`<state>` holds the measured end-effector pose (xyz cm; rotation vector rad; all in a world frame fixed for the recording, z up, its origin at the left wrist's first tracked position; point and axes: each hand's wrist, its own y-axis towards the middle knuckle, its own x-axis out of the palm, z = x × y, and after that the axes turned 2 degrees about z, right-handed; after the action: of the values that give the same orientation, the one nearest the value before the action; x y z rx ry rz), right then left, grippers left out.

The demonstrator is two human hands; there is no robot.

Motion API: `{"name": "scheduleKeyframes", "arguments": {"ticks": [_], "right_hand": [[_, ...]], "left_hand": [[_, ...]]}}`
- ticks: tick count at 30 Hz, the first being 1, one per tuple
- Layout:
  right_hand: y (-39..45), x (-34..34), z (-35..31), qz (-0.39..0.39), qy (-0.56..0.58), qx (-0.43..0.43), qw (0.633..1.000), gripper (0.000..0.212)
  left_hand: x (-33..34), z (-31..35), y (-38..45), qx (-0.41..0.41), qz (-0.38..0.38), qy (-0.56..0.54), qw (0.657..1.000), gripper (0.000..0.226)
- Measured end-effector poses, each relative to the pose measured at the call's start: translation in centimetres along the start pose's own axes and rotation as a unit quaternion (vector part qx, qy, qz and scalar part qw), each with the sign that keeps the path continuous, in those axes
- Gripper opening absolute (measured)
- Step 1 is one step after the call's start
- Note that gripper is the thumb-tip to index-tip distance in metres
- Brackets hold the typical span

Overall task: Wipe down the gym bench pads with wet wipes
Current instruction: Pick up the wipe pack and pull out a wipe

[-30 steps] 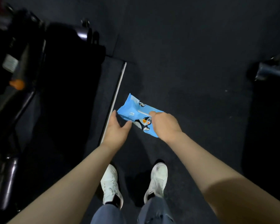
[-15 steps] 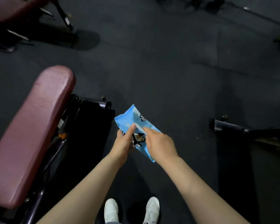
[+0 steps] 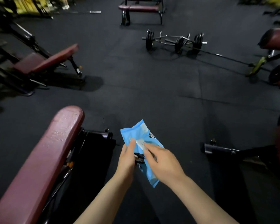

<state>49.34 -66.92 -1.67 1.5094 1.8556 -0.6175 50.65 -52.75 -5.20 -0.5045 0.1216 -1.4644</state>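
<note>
Dark rubber gym floor [image 3: 152,97] all around, dim lighting, pretty standard weight room. Near left, a long maroon bench pad [image 3: 44,157] running diagonally on a black frame [image 3: 95,143], surface looking a bit speckled. Held up just to the right of that pad, above the floor: a blue pack of wet wipes [image 3: 140,135] with a cartoon penguin print. Left hand [image 3: 127,160] wrapped round the pack's left edge, thumb lying on the front. Right hand [image 3: 163,165] over the lower right part of the pack, fingertips pinching at the white flap [image 3: 141,143] in the middle; can't tell whether a wipe is out yet. Further off on the left, another maroon incline bench [image 3: 44,62]. Far middle, a flat bench [image 3: 139,8], and nearer than that a loaded barbell [image 3: 174,41] lying on the floor. More maroon pads [image 3: 276,38] poking in at the right edge.
</note>
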Motion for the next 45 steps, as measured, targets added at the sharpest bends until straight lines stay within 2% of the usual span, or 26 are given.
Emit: {"name": "scheduleKeyframes", "arguments": {"ticks": [4,6,9,12,13,15,17,19,21,25,28,30,34,39,43,45], "right_hand": [[-1.5,-2.0,0.6,0.004,0.002,0.049,0.999,0.035],[-2.0,-2.9,1.4,0.008,0.043,0.088,0.995,0.034],[-2.6,-4.5,2.7,0.044,0.111,0.121,0.985,0.028],[-3.2,-5.5,3.8,0.091,0.12,0.125,0.981,0.019],[-3.4,-5.7,3.9,0.105,0.093,0.118,0.983,0.017],[-3.8,-6.1,3.8,0.143,-0.021,0.087,0.986,0.03],[-4.2,-6.5,3.3,0.167,-0.111,0.016,0.98,0.041],[-4.7,-6.8,2.9,0.14,-0.118,-0.081,0.98,0.033],[-5.0,-7.0,2.7,0.094,-0.094,-0.131,0.982,0.024],[-5.1,-7.0,2.9,0.114,-0.119,-0.138,0.977,0.025],[-4.8,-7.1,2.8,0.143,-0.112,-0.151,0.972,0.008],[-4.7,-7.3,2.8,0.144,-0.068,-0.129,0.979,0.012],[-4.7,-7.5,2.4,0.108,0.032,-0.015,0.994,0.012],[-4.7,-7.1,1.9,0.092,0.024,0.015,0.995,0.019],[-4.9,-7.2,1.6,0.101,0.056,0.039,0.993,0.015],[-4.7,-7.4,1.4,0.117,0.082,0.052,0.988,0.024]], "left_hand": [[1.6,0.3,-1.8,-0.005,0.039,0.021,0.999,0.044],[1.8,0.3,-2.4,-0.013,0.047,0.022,0.999,0.042],[1.9,0.7,-2.9,-0.03,0.047,0.024,0.998,0.043],[2.2,1.1,-3.3,-0.034,0.031,0.027,0.999,0.044],[2.4,1.2,-3.4,-0.032,0.029,0.023,0.999,0.043],[2.9,1.5,-3.5,-0.028,0.028,0.018,0.999,0.042],[3.5,1.8,-3.7,-0.027,0.024,0.022,0.999,0.043],[4.2,2.0,-3.9,-0.029,0.017,0.016,0.999,0.046],[4.7,2.4,-4.1,-0.031,0.012,0.001,0.999,0.049],[5.3,2.7,-4.3,-0.007,0.0,0.021,1.0,0.045],[5.7,2.5,-4.8,0.019,-0.002,0.061,0.998,0.04],[5.9,2.3,-5.0,0.023,-0.007,0.077,0.997,0.04],[5.9,2.4,-5.5,0.016,-0.025,0.105,0.994,0.036],[5.8,3.3,-6.2,0.008,-0.099,0.129,0.987,0.041],[5.8,3.6,-6.3,0.064,-0.168,0.148,0.972,0.037],[5.6,3.5,-6.3,0.069,-0.163,0.152,0.972,0.032]]}}
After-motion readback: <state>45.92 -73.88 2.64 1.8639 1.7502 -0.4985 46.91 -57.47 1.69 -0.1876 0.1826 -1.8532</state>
